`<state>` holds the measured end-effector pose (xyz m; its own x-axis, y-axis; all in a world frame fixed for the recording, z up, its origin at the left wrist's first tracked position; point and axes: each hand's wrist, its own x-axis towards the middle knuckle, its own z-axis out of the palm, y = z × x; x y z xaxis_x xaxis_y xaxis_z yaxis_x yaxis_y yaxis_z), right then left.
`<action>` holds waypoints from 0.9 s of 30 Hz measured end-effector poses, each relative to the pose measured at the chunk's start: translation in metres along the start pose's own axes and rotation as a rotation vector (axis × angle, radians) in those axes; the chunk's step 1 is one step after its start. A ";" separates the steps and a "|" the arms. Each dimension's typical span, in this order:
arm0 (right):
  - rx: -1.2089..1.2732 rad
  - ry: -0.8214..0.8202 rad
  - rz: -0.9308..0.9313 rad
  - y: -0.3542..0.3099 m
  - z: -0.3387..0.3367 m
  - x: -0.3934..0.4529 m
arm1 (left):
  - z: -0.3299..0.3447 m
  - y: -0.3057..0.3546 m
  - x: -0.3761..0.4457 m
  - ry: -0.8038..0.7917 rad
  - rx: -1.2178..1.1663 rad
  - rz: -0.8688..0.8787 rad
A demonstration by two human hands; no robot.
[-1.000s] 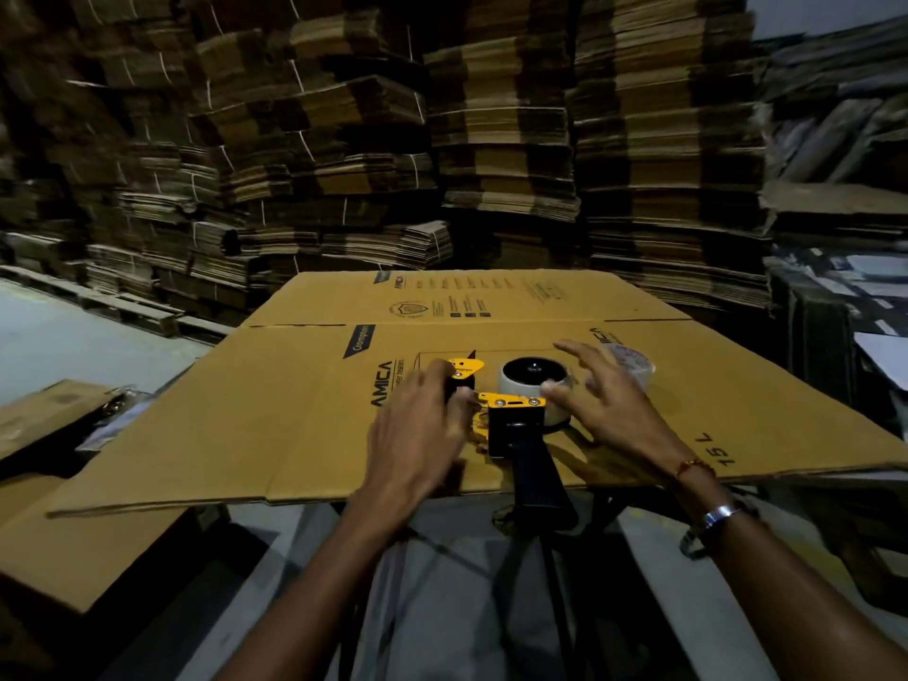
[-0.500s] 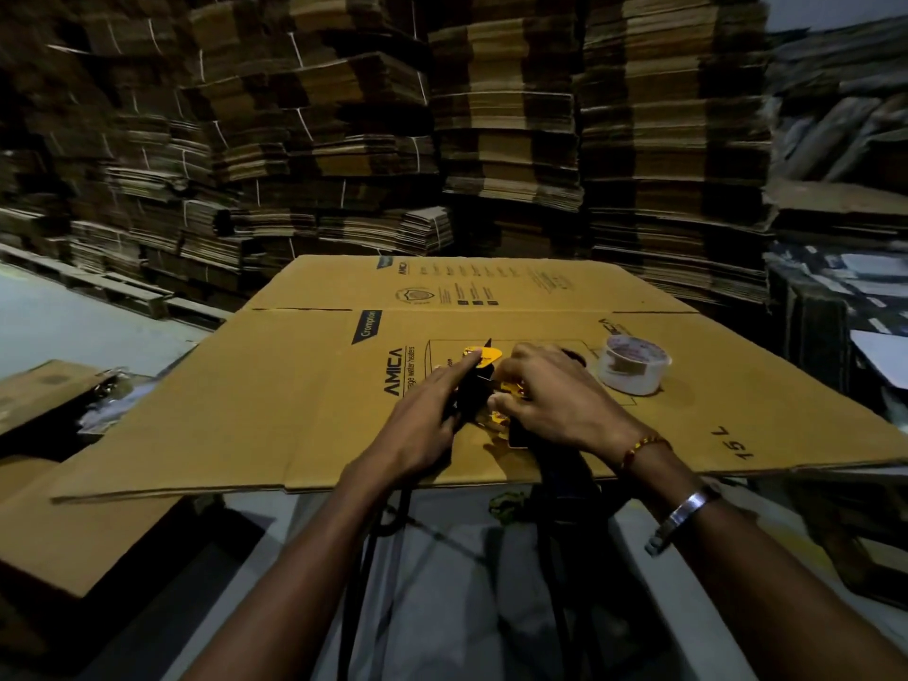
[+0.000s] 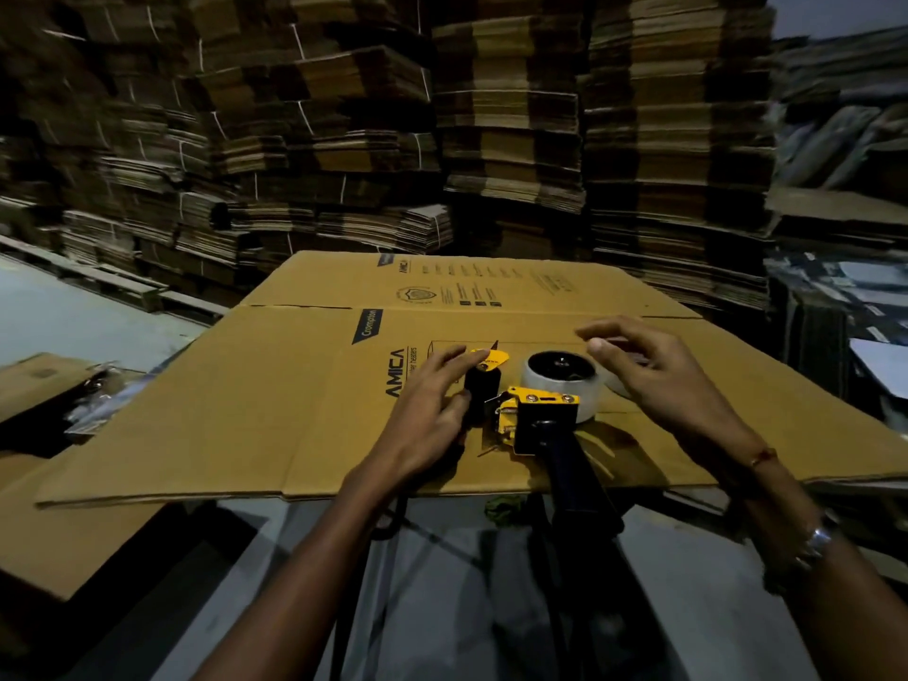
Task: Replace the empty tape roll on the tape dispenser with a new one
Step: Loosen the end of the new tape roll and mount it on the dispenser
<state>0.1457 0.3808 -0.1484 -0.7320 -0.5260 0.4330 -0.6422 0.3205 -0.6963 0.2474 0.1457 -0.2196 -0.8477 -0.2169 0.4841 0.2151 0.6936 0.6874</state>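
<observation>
The tape dispenser (image 3: 543, 415), with a yellow frame and a dark handle, lies on a flattened cardboard box (image 3: 304, 410). A pale tape roll (image 3: 560, 388) sits on its hub. My left hand (image 3: 427, 415) rests against the dispenser's black roller (image 3: 480, 393), fingers nearly straight and reaching to the yellow front tab. To the right of the roll hovers my right hand (image 3: 658, 380), loosely curved and holding nothing. A second pale roll (image 3: 618, 385) lies behind that hand, mostly hidden.
The dispenser's handle sticks out over the near edge of the cardboard sheet. Tall stacks of flattened cartons (image 3: 491, 140) fill the back and right. More cardboard sheets (image 3: 49, 385) lie lower at the left. Grey floor (image 3: 73, 317) shows on the left.
My right hand has lifted off the dispenser and moved right, uncovering the roll on the hub. My left hand stays at the black roller.
</observation>
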 end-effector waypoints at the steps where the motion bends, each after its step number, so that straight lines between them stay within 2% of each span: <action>1: 0.003 0.028 0.029 0.009 -0.001 0.001 | 0.001 0.002 0.003 0.039 -0.013 0.018; 4: -0.028 0.009 0.092 0.035 0.007 0.001 | 0.002 0.007 0.024 0.034 0.048 0.031; 10: -0.004 -0.175 0.120 0.056 0.020 -0.001 | 0.001 0.023 0.067 -0.216 0.419 0.127; 15: 0.082 -0.142 0.057 0.068 0.027 0.001 | 0.013 0.022 0.075 -0.321 0.750 0.247; 20: 0.071 -0.079 0.006 0.075 0.032 -0.001 | 0.025 0.016 0.072 -0.248 0.790 0.255; 27: 0.103 -0.024 -0.010 0.076 0.034 -0.004 | 0.026 0.001 0.063 -0.174 0.594 0.287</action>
<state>0.1076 0.3800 -0.2224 -0.7192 -0.5482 0.4269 -0.6217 0.2335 -0.7477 0.1809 0.1504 -0.2027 -0.8731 0.1107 0.4749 0.1822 0.9774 0.1072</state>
